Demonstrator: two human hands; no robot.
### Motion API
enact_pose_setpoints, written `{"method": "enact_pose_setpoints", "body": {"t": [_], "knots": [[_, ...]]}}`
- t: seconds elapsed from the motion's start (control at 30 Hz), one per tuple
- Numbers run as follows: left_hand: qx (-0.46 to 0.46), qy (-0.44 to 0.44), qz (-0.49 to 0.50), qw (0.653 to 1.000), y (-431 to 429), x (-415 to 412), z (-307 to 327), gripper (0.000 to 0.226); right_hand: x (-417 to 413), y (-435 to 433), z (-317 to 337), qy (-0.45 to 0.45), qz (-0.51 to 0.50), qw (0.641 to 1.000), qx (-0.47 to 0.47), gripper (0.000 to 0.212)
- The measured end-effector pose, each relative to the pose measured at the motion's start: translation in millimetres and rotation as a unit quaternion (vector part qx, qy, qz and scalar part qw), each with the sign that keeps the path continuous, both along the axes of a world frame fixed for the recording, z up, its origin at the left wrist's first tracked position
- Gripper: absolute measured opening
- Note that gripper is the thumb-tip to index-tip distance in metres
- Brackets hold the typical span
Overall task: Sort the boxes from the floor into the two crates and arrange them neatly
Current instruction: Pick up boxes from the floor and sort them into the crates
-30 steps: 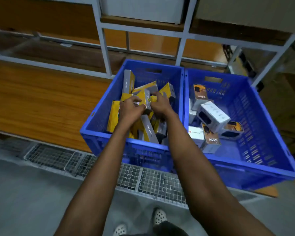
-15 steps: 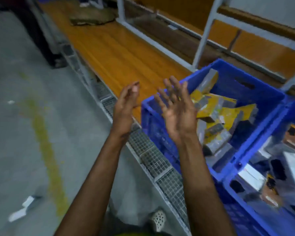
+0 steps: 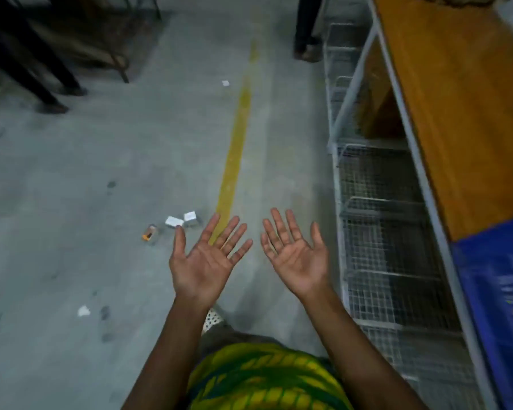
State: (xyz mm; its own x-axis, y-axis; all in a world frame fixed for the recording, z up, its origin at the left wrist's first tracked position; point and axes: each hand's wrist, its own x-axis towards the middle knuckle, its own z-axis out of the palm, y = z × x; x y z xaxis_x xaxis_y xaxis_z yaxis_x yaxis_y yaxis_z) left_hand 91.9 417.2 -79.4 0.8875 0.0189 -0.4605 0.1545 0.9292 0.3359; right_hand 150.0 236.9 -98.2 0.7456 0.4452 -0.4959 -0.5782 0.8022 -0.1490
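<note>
Three small boxes on the floor [image 3: 71,202], left of the yellow line [image 3: 234,149], clustered together. All sit up-frame and left of the left hand [image 3: 203,261]. The left thumb tip overlaps the near edge of white box A [image 3: 174,221] in view, and no contact can be made out. White box B [image 3: 190,218] is just right of A, touching or nearly so. The orange-and-grey box [image 3: 150,233] is slightly left, with a small gap to A.

Both hands are raised palms up, fingers spread and straight, holding nothing. The right hand [image 3: 295,258] is beside the left, a gap between them, forearms running up from the bottom edge.

Box A lies flat, long axis roughly left-right. The orange-and-grey box's long axis runs diagonally, orange end nearest the camera. Box B is too blurred to tell its axis.

The blue crate [image 3: 498,291] is at the right edge on the wooden shelf [image 3: 462,113], partly out of frame and well apart from the boxes.
</note>
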Motion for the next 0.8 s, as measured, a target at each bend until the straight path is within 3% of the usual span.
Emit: {"method": "enact_pose_setpoints", "body": {"t": [0.23, 0.37, 0.43, 0.5, 0.57, 0.63, 0.67, 0.7, 0.73, 0.8], "knots": [[0.118, 0.06, 0.099, 0.986, 158, -40, -26, 0.076, 33, 150, -32, 0.0, 0.132, 0.984, -0.121, 0.039], [0.255, 0.131, 0.122, 0.95, 236, -53, -33, 0.06, 45, 225, -36, -0.05, 0.226, 0.942, -0.242, 0.028], [0.389, 0.175, 0.09, 0.9, 264, -55, -37, 0.047, 48, 259, -37, -0.152, 0.286, 0.862, -0.39, 0.019], [0.571, 0.224, 0.04, 0.789, 286, -54, -51, 0.028, 53, 283, -46, -0.292, 0.294, 0.746, -0.522, 0.01], [0.726, 0.229, -0.013, 0.648, 306, -52, -69, 0.026, 65, 298, -61, -0.463, 0.29, 0.578, -0.606, 0.014], [0.795, 0.204, -0.051, 0.569, 325, -41, -83, 0.028, 88, 312, -75, -0.607, 0.286, 0.411, -0.617, 0.023], [0.815, 0.199, -0.07, 0.539, 334, -33, -89, 0.029, 101, 320, -81, -0.645, 0.288, 0.366, -0.606, 0.026], [0.835, 0.197, -0.086, 0.507, 341, -26, -93, 0.031, 112, 328, -84, -0.663, 0.293, 0.347, -0.595, 0.028], [0.847, 0.198, -0.099, 0.482, 351, -16, -99, 0.032, 127, 339, -90, -0.668, 0.302, 0.343, -0.587, 0.028], [0.854, 0.2, -0.108, 0.468, 372, 7, -109, 0.032, 158, 364, -104, -0.669, 0.311, 0.345, -0.581, 0.025]]}}
